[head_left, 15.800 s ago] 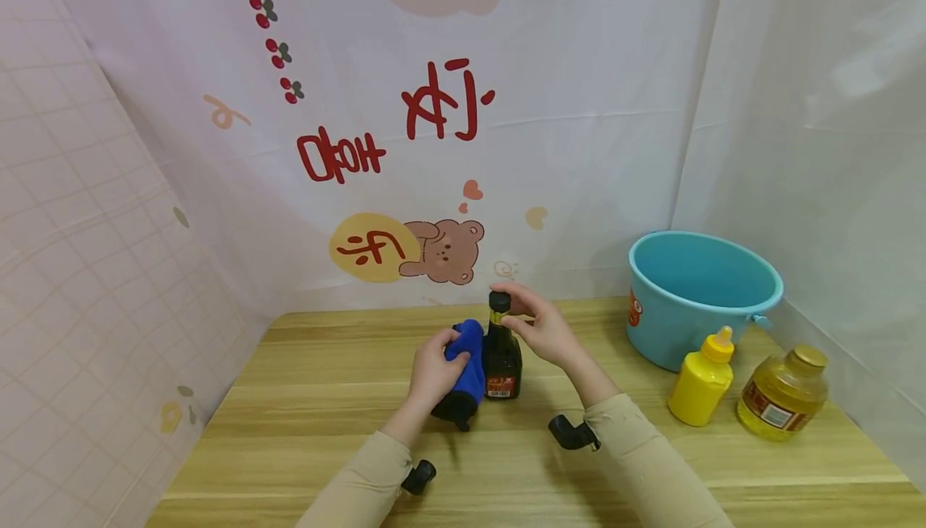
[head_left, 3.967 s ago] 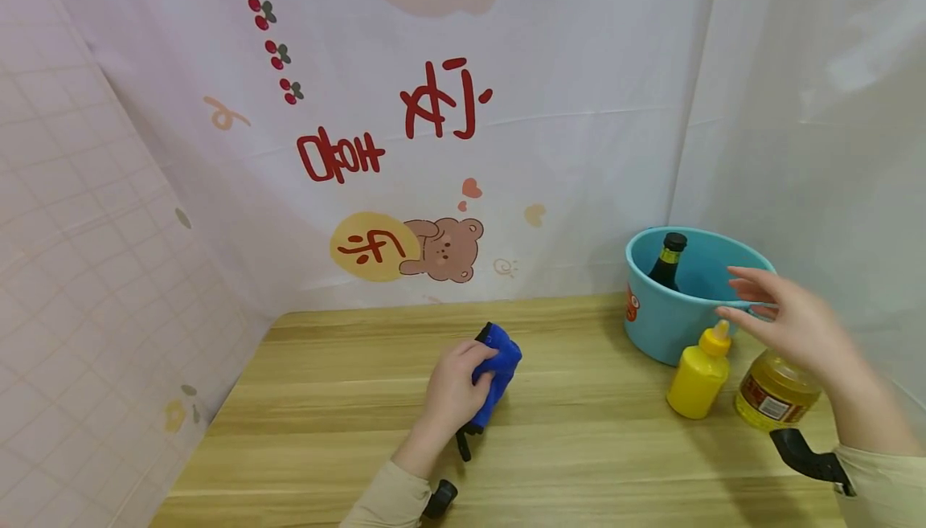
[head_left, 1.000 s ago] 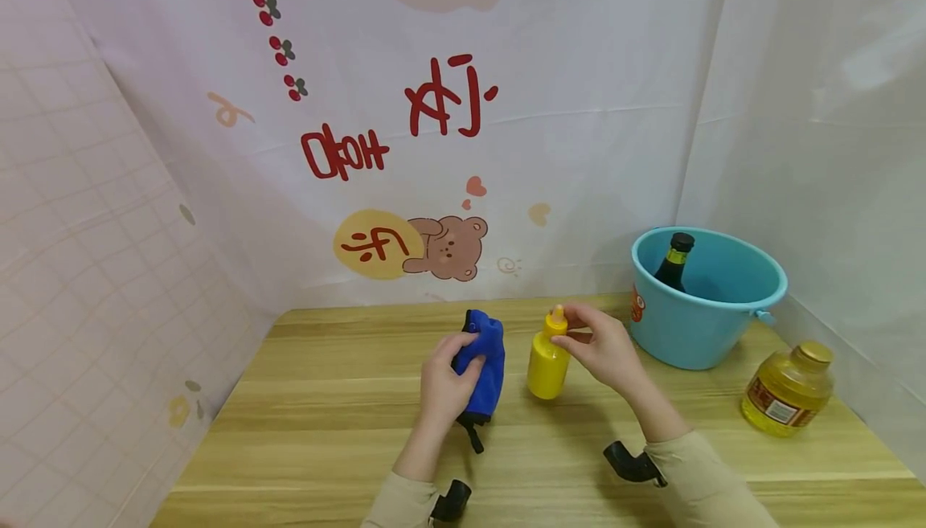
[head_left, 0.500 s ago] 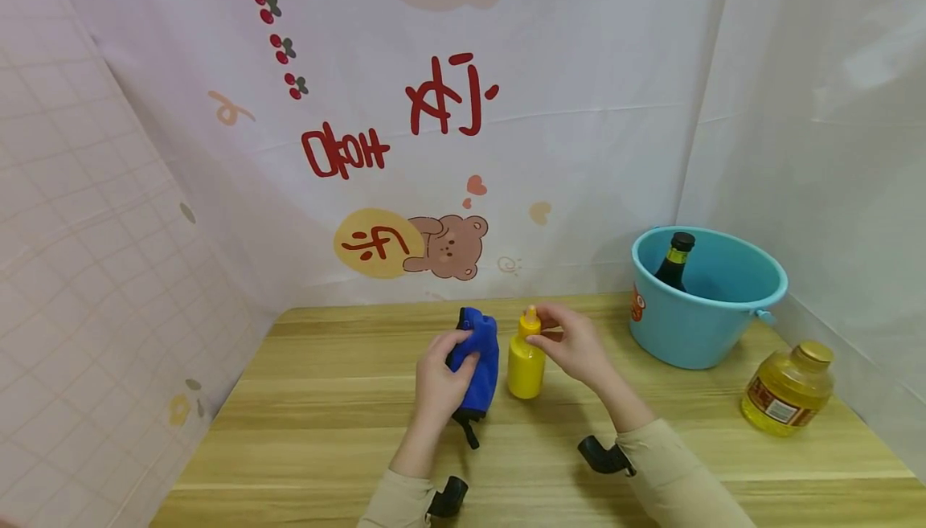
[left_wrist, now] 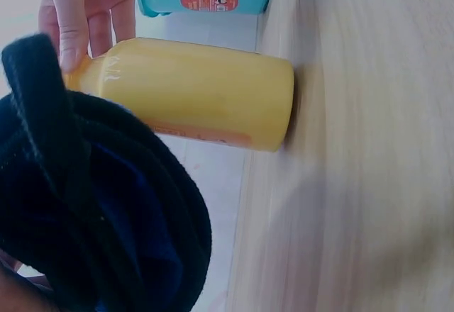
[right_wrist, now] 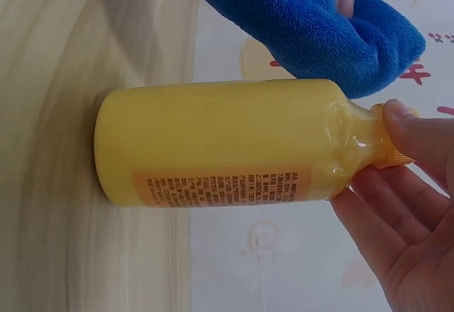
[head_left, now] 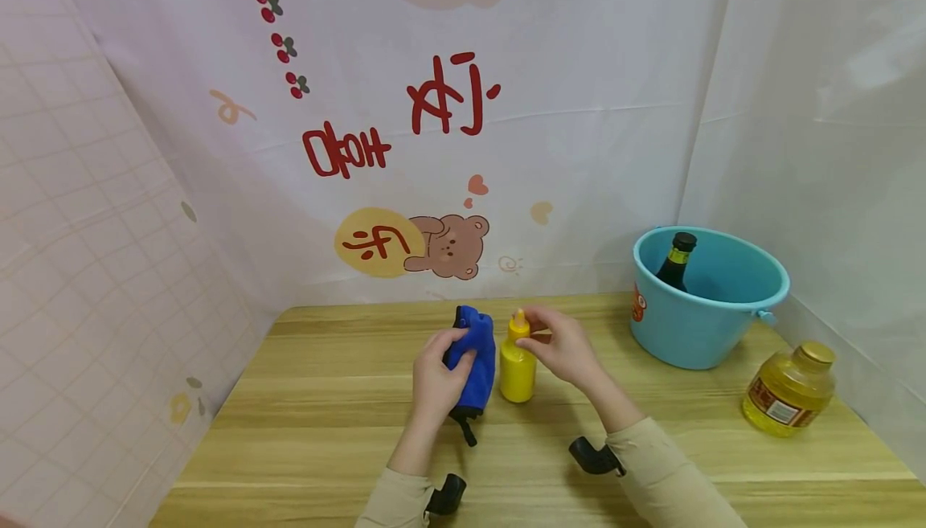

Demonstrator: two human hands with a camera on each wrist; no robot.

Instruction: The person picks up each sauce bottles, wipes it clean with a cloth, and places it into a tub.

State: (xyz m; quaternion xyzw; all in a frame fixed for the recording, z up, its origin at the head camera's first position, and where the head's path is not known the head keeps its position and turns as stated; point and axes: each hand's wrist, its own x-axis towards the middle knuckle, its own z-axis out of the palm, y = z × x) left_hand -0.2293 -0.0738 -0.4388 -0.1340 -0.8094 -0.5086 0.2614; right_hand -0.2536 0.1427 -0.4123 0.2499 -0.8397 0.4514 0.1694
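My left hand (head_left: 440, 371) grips a folded blue cloth (head_left: 481, 355) with black edging and a hanging loop, near the middle of the table. Right beside it a yellow squeeze bottle (head_left: 518, 374) stands upright, its base down at the wood. My right hand (head_left: 563, 345) pinches that bottle around its neck, just under the pointed cap. In the right wrist view the thumb lies on the yellow collar, and the cloth (right_wrist: 305, 25) comes close to the bottle's shoulder. Seen from the left wrist, the cloth's dark edge (left_wrist: 163, 177) overlaps part of the bottle (left_wrist: 198, 96).
A light blue bucket (head_left: 694, 335) stands at the back right with a dark sauce bottle (head_left: 678, 261) leaning inside. In front of the bucket sits a squat jar of yellow oil (head_left: 788, 391). A white printed curtain (head_left: 593, 150) hangs behind the wooden table (head_left: 318, 399).
The sauce bottle went from mid-table into the bucket. Since then my right hand has brought the yellow squeeze bottle from the right over beside the cloth. My left hand keeps the cloth throughout.
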